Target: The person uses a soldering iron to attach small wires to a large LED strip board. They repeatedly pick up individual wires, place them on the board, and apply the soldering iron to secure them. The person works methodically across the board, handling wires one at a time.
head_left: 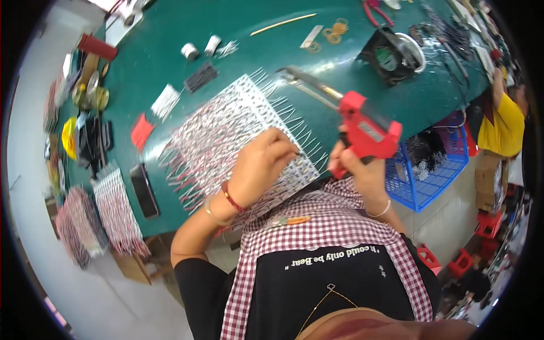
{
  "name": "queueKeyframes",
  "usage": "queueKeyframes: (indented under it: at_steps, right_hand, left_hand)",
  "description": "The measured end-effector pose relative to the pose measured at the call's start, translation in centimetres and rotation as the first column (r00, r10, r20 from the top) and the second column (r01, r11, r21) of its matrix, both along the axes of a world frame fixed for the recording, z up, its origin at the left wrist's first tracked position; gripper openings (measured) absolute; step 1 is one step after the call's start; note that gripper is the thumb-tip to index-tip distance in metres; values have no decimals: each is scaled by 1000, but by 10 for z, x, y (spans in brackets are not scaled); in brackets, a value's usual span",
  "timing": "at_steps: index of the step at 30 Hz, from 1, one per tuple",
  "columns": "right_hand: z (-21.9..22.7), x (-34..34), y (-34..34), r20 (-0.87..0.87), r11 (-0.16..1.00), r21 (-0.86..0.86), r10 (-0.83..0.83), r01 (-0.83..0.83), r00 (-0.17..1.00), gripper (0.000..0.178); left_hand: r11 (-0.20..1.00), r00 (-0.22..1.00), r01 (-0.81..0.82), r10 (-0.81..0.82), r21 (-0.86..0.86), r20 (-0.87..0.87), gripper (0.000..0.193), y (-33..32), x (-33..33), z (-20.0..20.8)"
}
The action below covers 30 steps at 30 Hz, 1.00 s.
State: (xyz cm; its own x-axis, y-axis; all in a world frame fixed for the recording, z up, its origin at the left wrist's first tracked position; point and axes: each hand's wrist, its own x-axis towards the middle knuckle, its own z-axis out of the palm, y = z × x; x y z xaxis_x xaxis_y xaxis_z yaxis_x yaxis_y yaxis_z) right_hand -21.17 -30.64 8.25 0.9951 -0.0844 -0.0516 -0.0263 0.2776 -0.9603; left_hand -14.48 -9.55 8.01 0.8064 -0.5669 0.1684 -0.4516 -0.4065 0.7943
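In the head view, the fringed white panel [218,124], set with rows of thin strands, lies at the near edge of the bench [164,25]. The left hand [262,164] is over it with fingers curled; whether that grip pinches a strand, I cannot tell. The right hand [365,175] has its grip closed around the handle of a red gun-shaped tool [368,127]. A phone [144,191] lies by the bench's near left corner; a blue basket [422,190] stands beyond its near edge, to the right.
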Motion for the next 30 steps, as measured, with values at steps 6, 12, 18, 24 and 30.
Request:
queueKeyframes:
  at_steps: [6,12,18,24,30]
  right_hand:
    - [-13,-7,-24,-84,993,-110,-47,37,995,51]
    - [-25,-10,-12,-275,989,-131,27,-66,961,43]
    - [-40,-29,-4,-335,996,-82,9,-38,942,34]
    - [-45,-43,-1,-386,991,-122,7,-58,922,23]
    - [-53,-54,0,-419,940,-275,70,-200,905,17]
  left_hand:
    - [946,963,-251,222,205,155,13,69,27,-36]
    - [967,923,-102,5,234,384,24,67,49,-54]
    - [982,920,35,-105,187,378,28,56,51,-64]
    - [978,893,64,-144,197,426,24,54,49,-67]
    - [966,897,60,-162,250,411,26,53,46,-65]
